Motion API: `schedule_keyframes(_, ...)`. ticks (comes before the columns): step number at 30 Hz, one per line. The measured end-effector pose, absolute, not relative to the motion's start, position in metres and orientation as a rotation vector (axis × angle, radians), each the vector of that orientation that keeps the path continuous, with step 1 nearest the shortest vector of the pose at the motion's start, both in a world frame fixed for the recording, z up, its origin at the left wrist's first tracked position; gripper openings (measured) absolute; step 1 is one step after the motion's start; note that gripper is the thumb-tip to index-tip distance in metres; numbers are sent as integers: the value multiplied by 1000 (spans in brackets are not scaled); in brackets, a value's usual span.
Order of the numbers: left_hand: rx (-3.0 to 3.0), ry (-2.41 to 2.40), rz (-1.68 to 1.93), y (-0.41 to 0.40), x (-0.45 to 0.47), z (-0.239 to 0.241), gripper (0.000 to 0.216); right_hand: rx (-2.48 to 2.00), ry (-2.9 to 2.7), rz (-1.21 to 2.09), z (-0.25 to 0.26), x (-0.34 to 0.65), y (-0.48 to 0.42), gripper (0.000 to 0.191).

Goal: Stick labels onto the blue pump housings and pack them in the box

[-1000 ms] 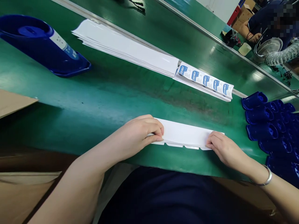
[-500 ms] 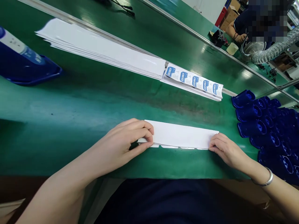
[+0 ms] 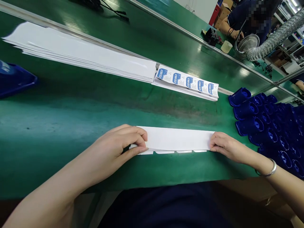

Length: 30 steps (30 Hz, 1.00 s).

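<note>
A long white paper strip (image 3: 177, 139) lies face down on the green belt (image 3: 71, 114) near its front edge, with rounded label tabs showing along its lower side. My left hand (image 3: 121, 144) pinches the strip's left end between thumb and fingers. My right hand (image 3: 225, 147), a metal bangle on its wrist, grips the strip's right end with curled fingers.
A stack of long white sheets (image 3: 78, 52) lies behind, topped at its right end by a strip of blue-printed labels (image 3: 187, 83). Several blue plastic caps (image 3: 263, 122) are heaped at the right. A blue container (image 3: 14, 79) sits at the left edge. Another person (image 3: 239, 22) works across the far belt.
The view has swung left and downward, so the blue container has slid mostly out of frame. Both hands stay on the strip's ends; the strip now lies more level.
</note>
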State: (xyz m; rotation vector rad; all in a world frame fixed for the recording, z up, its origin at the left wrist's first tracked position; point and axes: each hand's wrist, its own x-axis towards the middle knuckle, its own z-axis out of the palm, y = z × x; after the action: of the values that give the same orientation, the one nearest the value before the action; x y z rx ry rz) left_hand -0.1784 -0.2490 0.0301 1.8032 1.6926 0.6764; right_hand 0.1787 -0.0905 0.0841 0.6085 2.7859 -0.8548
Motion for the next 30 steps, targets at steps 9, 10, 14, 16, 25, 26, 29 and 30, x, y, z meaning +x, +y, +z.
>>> schedule_keyframes(9,1835,1676,677,-245,-182,25,36,562,2836,-699,79,177,-84,24)
schedule_keyframes(10,1834,1674,678,-245,-182,25,36,583,2842,-673,79,176,-85,24)
schedule_keyframes(14,1821,1683,692,-246,-181,27,35,620,2837,-707,84,180,-88,20)
schedule_keyframes(16,1824,1682,689,-247,-180,29,35,609,2811,-798,87,184,-89,13)
schedule_keyframes(25,1892,1728,644,-248,-177,31,33,702,2850,-909,72,187,-82,22)
schedule_keyframes(26,1876,1743,652,-247,-176,31,36,754,2845,-888,72,187,-82,22)
schedule_keyframes(29,1802,1791,663,-242,-171,35,38,902,2821,-805,73,185,-83,21)
schedule_keyframes(30,1779,1806,661,-241,-169,37,37,939,2813,-781,74,184,-84,21)
